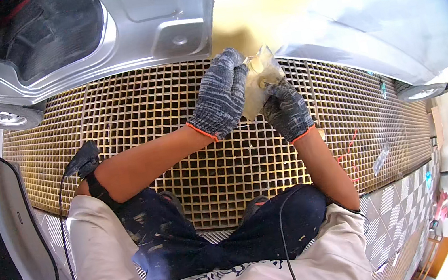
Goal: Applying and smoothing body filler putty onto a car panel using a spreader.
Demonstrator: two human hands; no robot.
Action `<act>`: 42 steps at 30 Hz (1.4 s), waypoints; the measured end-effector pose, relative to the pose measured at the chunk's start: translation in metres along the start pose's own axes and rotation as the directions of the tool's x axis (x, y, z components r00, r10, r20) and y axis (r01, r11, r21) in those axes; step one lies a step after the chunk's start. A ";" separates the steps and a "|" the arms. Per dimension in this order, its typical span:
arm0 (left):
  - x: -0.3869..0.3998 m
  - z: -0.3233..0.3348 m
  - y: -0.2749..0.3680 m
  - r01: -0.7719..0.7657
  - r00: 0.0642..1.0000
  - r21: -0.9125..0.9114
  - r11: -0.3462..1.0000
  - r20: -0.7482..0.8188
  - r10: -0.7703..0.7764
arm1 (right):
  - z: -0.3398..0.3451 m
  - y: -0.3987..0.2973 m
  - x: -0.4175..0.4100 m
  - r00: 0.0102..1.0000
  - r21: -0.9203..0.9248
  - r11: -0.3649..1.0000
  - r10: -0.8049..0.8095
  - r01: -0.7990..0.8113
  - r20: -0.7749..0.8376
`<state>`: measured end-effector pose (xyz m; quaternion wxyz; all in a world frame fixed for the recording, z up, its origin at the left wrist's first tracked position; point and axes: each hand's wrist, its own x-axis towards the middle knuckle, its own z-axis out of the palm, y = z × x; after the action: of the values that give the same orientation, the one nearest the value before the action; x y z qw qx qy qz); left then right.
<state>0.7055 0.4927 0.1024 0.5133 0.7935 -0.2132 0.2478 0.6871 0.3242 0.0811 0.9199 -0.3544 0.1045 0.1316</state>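
Both my hands wear grey knit gloves with orange cuffs. My right hand [287, 109] grips the lower right part of a crumpled, translucent plastic sheet or bag [264, 72] with yellowish stuff on it. My left hand [221, 93] is at its left edge, fingers curled towards it; whether they pinch it is hidden behind the back of the glove. Just beyond the hands is a vehicle's body side, with a yellowish panel area [234, 31] between a grey panel with a round recess [179, 38] and a pale silver panel [359, 5].
Floor grating [228, 169] lies beneath the hands. A wheel [6, 115] is at the left, another wheel [423, 91] at the right. A red string [352, 152] and a clear plastic scrap [381, 158] lie on the grating. A black cable [66, 248] runs from my left arm.
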 end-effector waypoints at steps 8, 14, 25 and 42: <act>0.036 -0.063 0.014 0.671 0.742 -0.358 0.650 0.326 -0.586 | -0.008 -0.049 -0.019 0.990 0.059 0.994 -0.089 0.095 -0.106; 0.074 -0.102 0.093 0.665 0.642 0.014 0.747 0.500 -0.581 | -0.043 -0.071 -0.053 0.956 0.323 0.943 0.024 0.074 -0.291; 0.198 -0.130 0.356 0.623 0.267 0.467 0.627 0.627 -0.732 | 0.062 -0.079 0.008 0.818 0.669 0.631 0.092 0.393 -0.568; 0.268 -0.151 0.242 0.025 -0.286 0.181 0.983 0.944 -0.167 | 0.000 -0.008 0.086 0.522 0.192 0.830 -0.134 0.524 -0.843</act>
<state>0.7467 0.5169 0.4906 0.1204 0.7105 -0.4617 -0.5172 0.7703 0.3331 0.0612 0.8327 -0.1792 0.4606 -0.2496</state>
